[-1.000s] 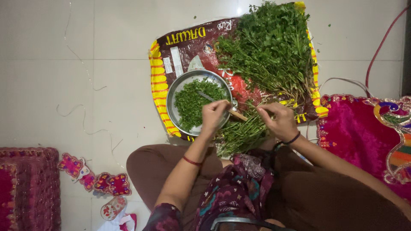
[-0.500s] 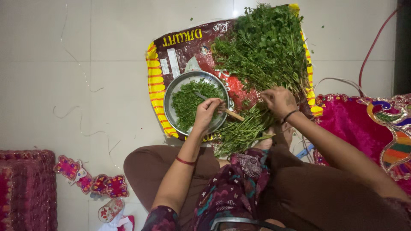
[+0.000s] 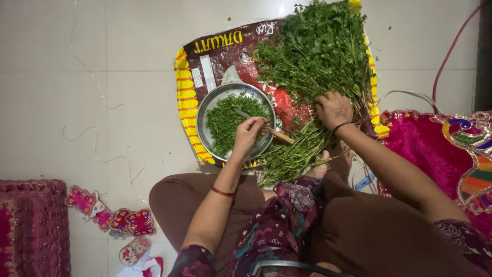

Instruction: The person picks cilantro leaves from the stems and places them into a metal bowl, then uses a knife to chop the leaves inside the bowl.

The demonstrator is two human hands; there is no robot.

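1. A knife (image 3: 264, 127) with a wooden handle is gripped in the left hand (image 3: 247, 134), fingers curled around it; the blade lies over the chopped greens (image 3: 228, 122) in a round steel plate (image 3: 205, 134).
2. The right hand (image 3: 334, 110) is pressed down on the stem end of a large heap of leafy herbs (image 3: 318, 51), fingers closed into the stalks; how many stalks are grasped cannot be told.
3. The herb heap is spread above and beyond the right hand, well to the right of the plate.
4. A smaller bundle of cut stems (image 3: 294, 154) lies between the two hands, just below the knife handle.
5. Plate, herbs and stems are all laid on a flattened printed sack (image 3: 225, 48) on the tiled floor (image 3: 77, 102).
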